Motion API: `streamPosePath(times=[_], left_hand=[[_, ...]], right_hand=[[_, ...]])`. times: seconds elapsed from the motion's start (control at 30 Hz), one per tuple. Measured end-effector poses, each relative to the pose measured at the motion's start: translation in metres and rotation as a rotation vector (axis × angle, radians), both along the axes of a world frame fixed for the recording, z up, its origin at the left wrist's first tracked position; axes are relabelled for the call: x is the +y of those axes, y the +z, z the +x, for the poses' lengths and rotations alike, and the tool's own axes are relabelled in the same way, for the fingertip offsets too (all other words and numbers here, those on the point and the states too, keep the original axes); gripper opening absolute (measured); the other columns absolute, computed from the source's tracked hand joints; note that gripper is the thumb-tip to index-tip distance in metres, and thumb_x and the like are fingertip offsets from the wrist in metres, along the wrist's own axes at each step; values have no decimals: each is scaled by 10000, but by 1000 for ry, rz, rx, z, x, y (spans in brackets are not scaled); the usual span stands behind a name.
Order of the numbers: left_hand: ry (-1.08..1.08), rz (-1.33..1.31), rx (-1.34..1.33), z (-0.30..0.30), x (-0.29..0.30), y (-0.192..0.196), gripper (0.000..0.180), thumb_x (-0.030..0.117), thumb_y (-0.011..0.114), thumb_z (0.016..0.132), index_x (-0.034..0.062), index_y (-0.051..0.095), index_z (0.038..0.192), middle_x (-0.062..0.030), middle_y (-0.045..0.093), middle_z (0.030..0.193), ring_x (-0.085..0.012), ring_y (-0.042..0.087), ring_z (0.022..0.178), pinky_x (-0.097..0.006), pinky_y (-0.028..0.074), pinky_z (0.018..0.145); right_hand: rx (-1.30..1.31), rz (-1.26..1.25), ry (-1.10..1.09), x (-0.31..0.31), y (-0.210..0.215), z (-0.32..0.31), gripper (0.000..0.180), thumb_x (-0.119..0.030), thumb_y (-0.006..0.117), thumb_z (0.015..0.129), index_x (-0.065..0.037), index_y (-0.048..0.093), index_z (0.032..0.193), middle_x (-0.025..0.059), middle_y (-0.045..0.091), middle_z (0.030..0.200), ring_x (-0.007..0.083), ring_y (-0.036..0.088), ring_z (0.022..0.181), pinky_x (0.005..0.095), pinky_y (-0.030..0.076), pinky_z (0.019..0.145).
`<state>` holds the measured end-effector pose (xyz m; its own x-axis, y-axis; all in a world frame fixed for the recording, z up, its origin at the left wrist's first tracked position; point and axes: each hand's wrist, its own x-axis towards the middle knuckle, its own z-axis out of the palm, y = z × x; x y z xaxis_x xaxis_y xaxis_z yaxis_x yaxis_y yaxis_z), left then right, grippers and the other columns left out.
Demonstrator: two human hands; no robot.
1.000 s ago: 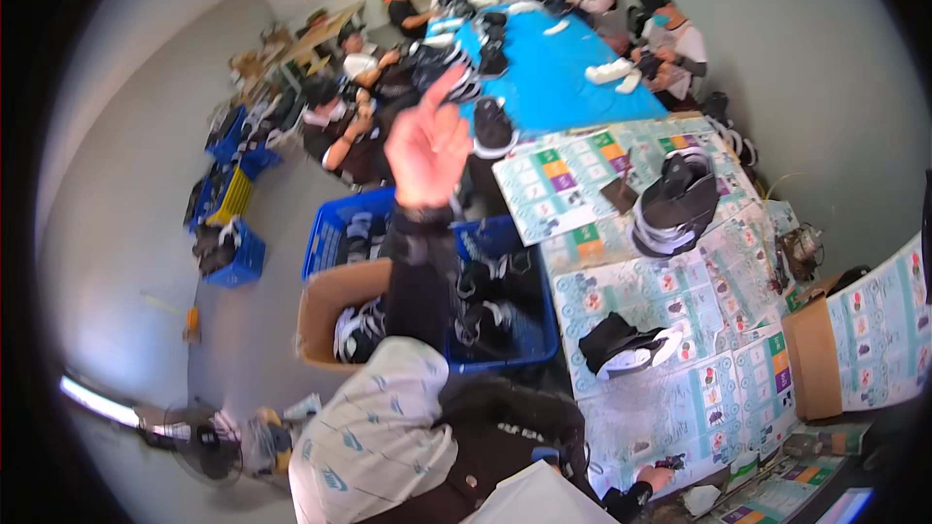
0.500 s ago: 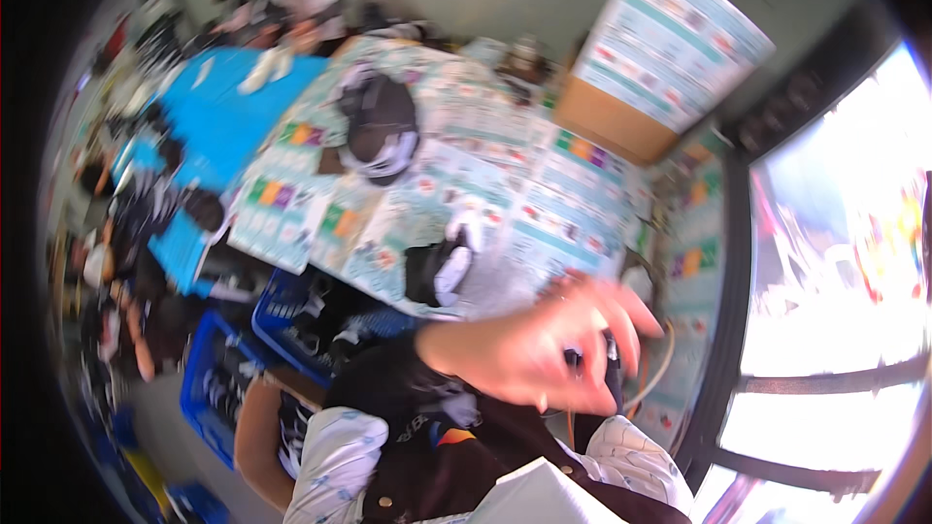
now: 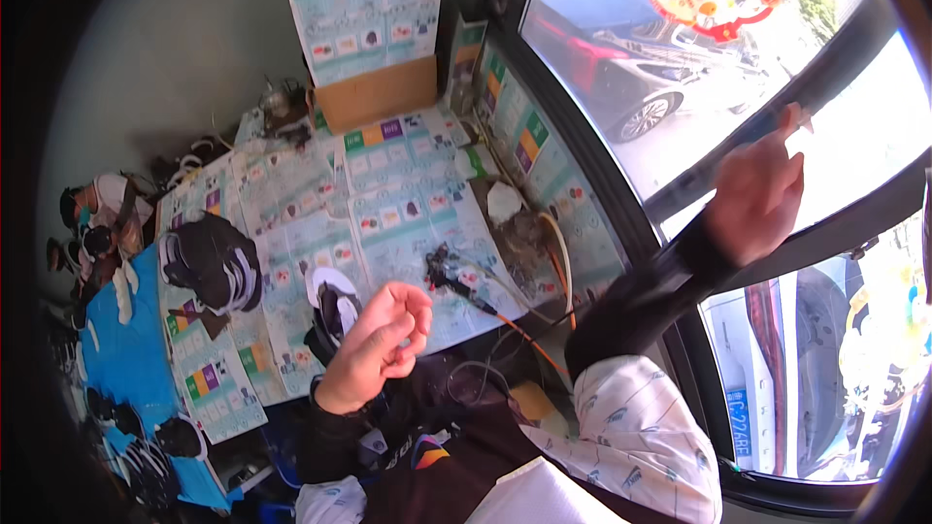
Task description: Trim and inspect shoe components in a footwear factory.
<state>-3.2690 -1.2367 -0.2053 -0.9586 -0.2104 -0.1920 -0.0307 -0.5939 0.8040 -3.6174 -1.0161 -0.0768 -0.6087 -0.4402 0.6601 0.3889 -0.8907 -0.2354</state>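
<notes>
My left hand (image 3: 379, 349) hovers above the table's front edge, its fingers curled in toward the palm and nothing visible in them. Just behind it lies a black-and-white shoe piece (image 3: 333, 293), partly hidden by the hand. Raised far to the right, my right hand (image 3: 757, 196) is in front of the dark window frame (image 3: 670, 196). It is smeared by motion; a small pale piece (image 3: 798, 119) shows at its pinched fingertips, too blurred to name.
Printed sheets cover the table (image 3: 408, 223). A black tool (image 3: 451, 277) with an orange cable lies on it, beside hoses (image 3: 555, 243). Dark shoe pieces (image 3: 212, 262) are stacked at left, near a blue surface (image 3: 121, 340). A cardboard box (image 3: 377, 94) stands at the back; a person (image 3: 121, 204) works far left.
My view has turned toward the window. My hands, which were close together before my body, are now apart: the left over the table edge, the right raised toward the window frame.
</notes>
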Motion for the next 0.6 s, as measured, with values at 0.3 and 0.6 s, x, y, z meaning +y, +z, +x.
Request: streamPosePath(times=[0.3, 0.6], left_hand=[[650, 1, 97, 60, -26, 17, 265, 279, 529, 1103, 81, 530, 1279, -47, 577, 1077, -105, 506, 737, -203, 316, 483], [993, 415, 159, 166, -13, 16, 274, 343, 486, 1120, 129, 560, 966, 50, 393, 671, -47, 284, 458, -206, 199, 384]], right_hand=[[173, 966, 818, -175, -80, 227, 196, -195, 485, 1100, -31, 583, 1057, -1, 441, 652, 79, 318, 472, 254, 226, 424], [-33, 1036, 1385, -255, -97, 311, 243, -253, 434, 1107, -136, 527, 915, -46, 370, 633, 82, 280, 424, 262, 234, 382]])
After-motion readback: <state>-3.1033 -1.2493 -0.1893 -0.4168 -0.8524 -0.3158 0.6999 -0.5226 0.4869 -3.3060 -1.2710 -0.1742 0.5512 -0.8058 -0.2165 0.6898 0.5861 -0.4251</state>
